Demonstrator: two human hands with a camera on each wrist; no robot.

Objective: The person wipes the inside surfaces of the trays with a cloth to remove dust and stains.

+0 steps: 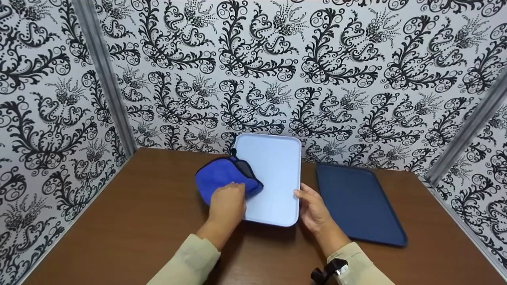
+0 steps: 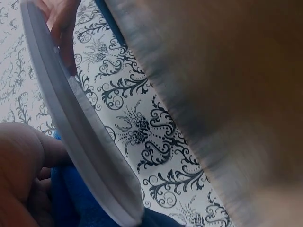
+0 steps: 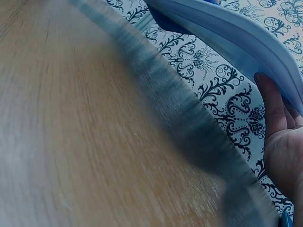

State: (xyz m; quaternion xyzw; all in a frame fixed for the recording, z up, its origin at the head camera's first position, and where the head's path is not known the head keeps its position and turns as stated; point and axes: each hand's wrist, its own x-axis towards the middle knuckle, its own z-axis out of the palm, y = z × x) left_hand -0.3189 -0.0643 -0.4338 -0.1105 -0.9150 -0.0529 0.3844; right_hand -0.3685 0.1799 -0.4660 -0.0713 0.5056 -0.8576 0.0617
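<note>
At the centre of the head frame, a white tray [image 1: 279, 178] is tilting its face toward the camera and appears to be hanging above the table [image 1: 130, 221]. The right hand [image 1: 313, 209] is clasping its right edge, thumb lying over the rim; the left hand [image 1: 227, 204], apart from the other, is gripping a blue cloth [image 1: 218, 176] that is overlapping the tray's left side. A dark tray [image 1: 358, 202] is lying on the table toward the right of the frame. The step in hand seems to be wiping. For an even result, the left hand should be pressing the cloth flat and working in overlapping strokes, reaching into the rim and corners, while the right hand should be bracing the tray against each push, its thumb staying out of the cloth's path. Only the head frame is showing the tray's face. The left wrist frame is presenting the tray nearly edge-on, running from upper left to bottom centre. The right wrist frame is revealing, at its right side, fingers supporting the underside, which the head view is hiding; patterned wall is showing between tray and table.
</note>
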